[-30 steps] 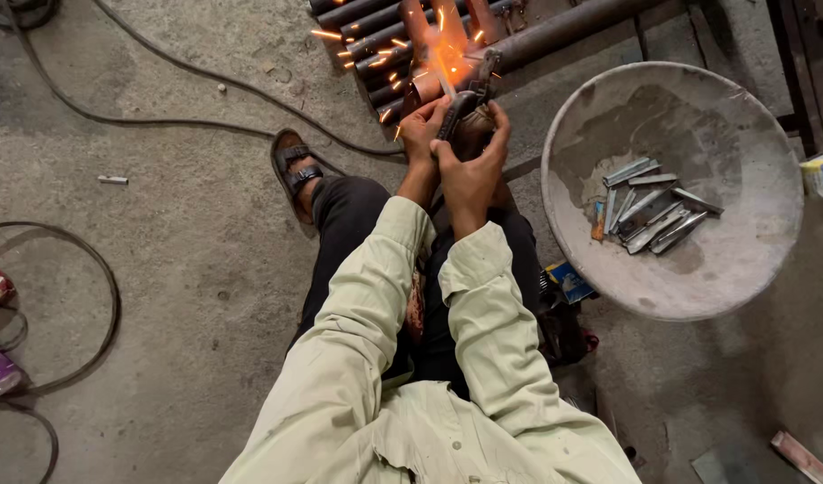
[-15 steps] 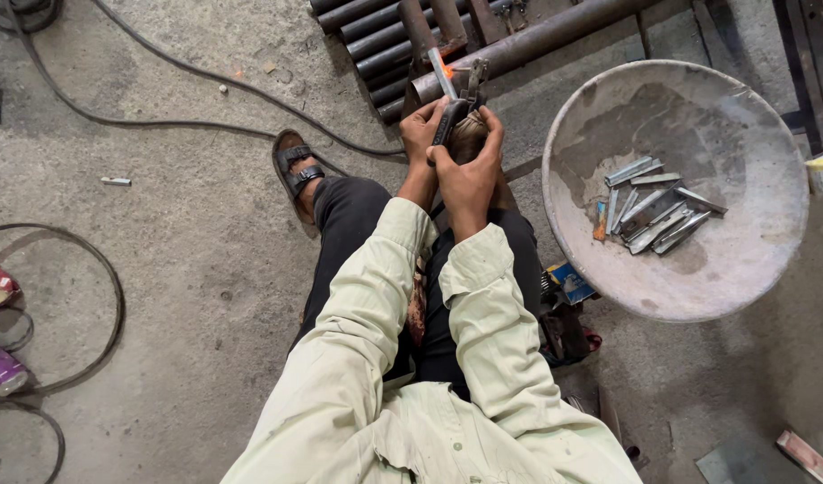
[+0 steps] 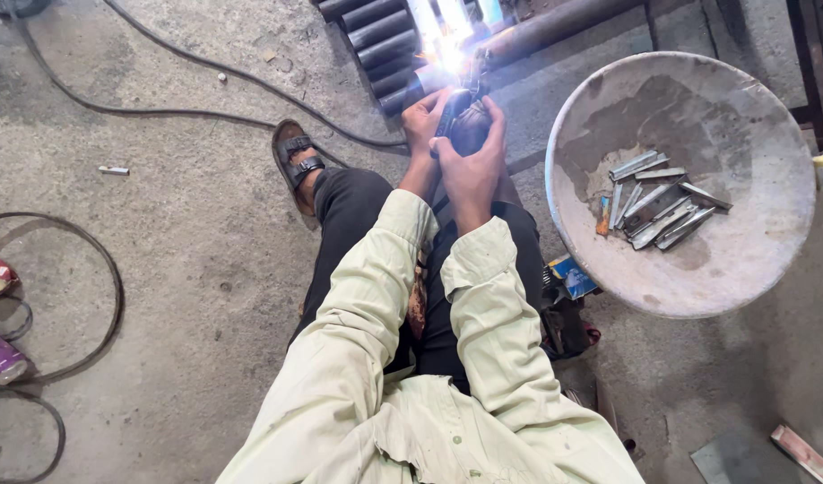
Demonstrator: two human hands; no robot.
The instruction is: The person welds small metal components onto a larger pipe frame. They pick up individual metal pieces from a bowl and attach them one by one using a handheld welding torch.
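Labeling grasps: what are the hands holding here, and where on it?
Both hands, left hand and right hand, wrap the dark handle of a welding electrode holder. Its tip is at the bright arc on the row of metal pipes.

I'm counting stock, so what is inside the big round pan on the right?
The pan holds a small pile of short flat metal pieces on a dusty bottom. Anything beneath the pile is covered.
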